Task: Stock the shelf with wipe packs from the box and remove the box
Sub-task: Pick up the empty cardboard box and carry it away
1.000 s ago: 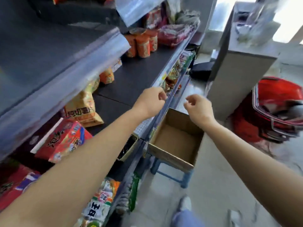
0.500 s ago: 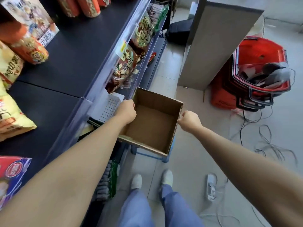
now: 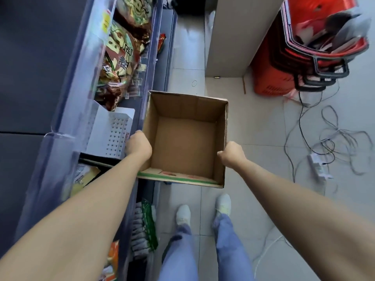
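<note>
Both hands now clamp the empty cardboard box (image 3: 185, 147): left hand (image 3: 138, 146) on its shelf-side wall, right hand (image 3: 231, 154) on the opposite wall, stool no longer visible beneath.

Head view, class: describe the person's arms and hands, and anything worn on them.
Both forearms are bare up to the frame edge, with no sleeves in view. The left hand and right hand wear no gloves, and no watch, bracelet or ring shows.
</note>
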{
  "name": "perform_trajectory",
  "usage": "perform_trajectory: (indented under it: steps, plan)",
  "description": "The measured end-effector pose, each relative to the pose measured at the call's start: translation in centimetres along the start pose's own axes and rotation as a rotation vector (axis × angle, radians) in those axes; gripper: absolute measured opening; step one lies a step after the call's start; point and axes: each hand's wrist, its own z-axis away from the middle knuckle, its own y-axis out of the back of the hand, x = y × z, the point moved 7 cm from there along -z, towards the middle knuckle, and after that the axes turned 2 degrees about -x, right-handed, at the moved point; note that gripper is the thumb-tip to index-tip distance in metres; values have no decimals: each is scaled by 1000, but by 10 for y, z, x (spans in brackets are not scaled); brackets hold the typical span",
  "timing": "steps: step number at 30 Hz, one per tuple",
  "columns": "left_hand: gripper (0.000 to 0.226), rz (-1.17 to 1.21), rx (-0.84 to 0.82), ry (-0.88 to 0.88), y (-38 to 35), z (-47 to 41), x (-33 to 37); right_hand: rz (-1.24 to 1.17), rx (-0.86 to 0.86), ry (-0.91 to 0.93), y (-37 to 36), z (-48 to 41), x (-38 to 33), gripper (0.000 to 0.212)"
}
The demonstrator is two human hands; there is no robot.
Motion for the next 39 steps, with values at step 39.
perform_trajectory:
  steps: [39]
  plan:
    - [28,49,194,-930,130,319,738,-429,834,-420,583,70,408,25]
